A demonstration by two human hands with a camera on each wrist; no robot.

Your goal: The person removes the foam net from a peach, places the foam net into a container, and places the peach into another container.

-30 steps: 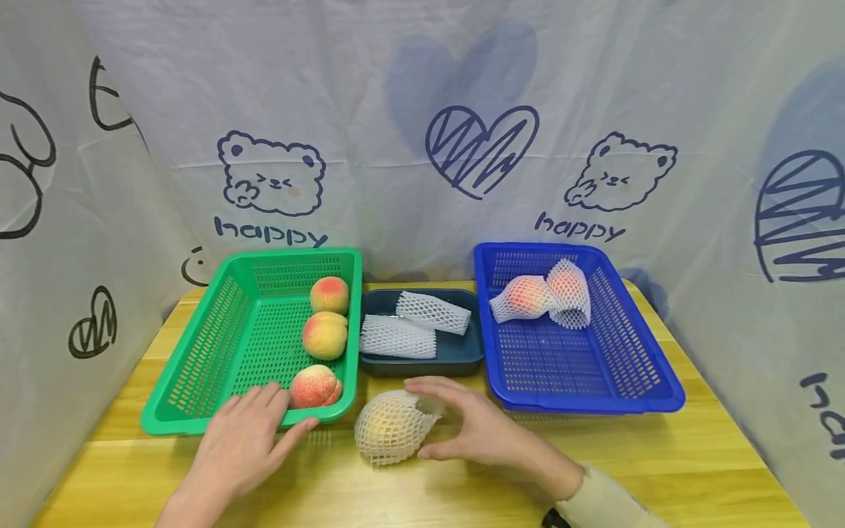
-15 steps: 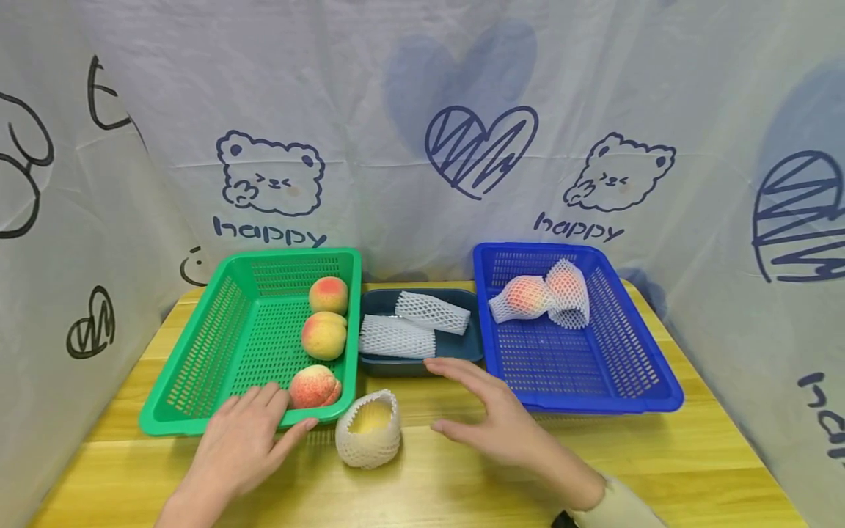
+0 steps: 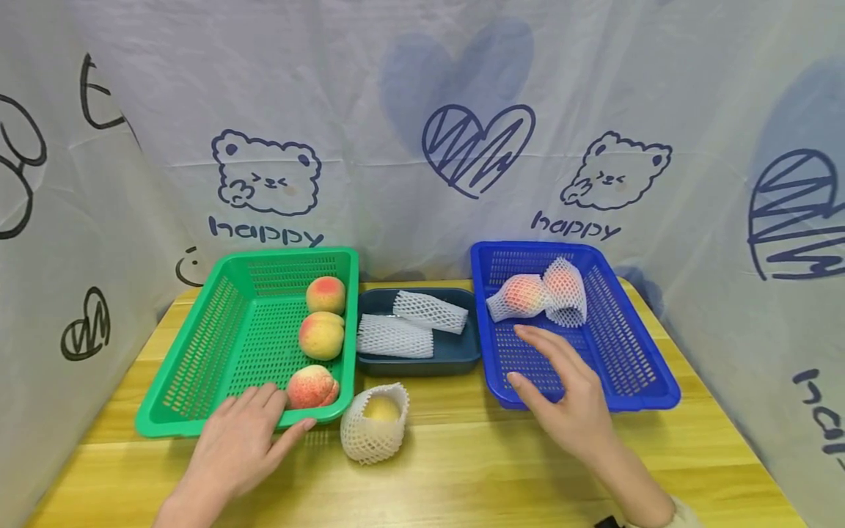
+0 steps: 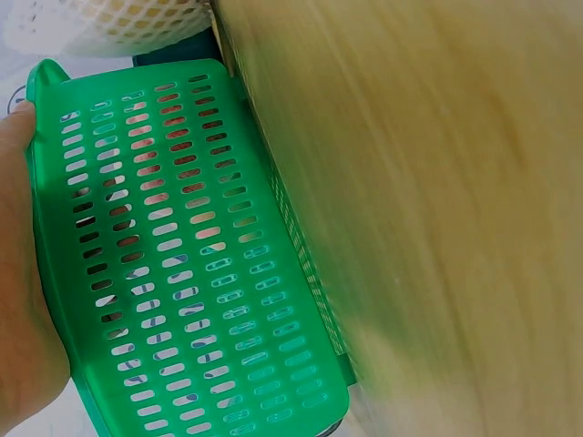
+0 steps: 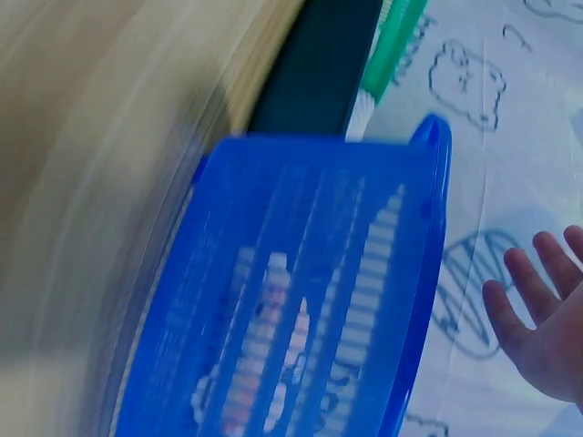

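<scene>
My left hand [image 3: 238, 445] rests over the front rim of the green basket [image 3: 153, 423], its fingers inside and beside a red-yellow peach [image 3: 312, 387]. Its thumb lies along the outside near the rim. Just right of that basket, on the table, stands a peach in a white foam net [image 3: 372, 433], the net's mouth turned up and yellow skin showing within. My right hand [image 3: 573, 402] hovers over the front left part of the blue basket [image 3: 650, 401], thumb and fingers spread, holding nothing. Its spread fingers [image 5: 513, 320] also show in the right wrist view.
Two more peaches [image 3: 321, 336] sit along the green basket's right wall. Between the baskets, a dark tray [image 3: 455, 354] holds two white foam nets [image 3: 396, 337]. Two netted peaches [image 3: 526, 295] lie at the back of the blue basket. A patterned curtain [image 3: 396, 73] encloses the wooden table [image 3: 455, 484].
My right hand has let go of the netted peach and moved right to the blue basket. The netted peach has turned, its opening now facing up. My left hand has stayed put.
</scene>
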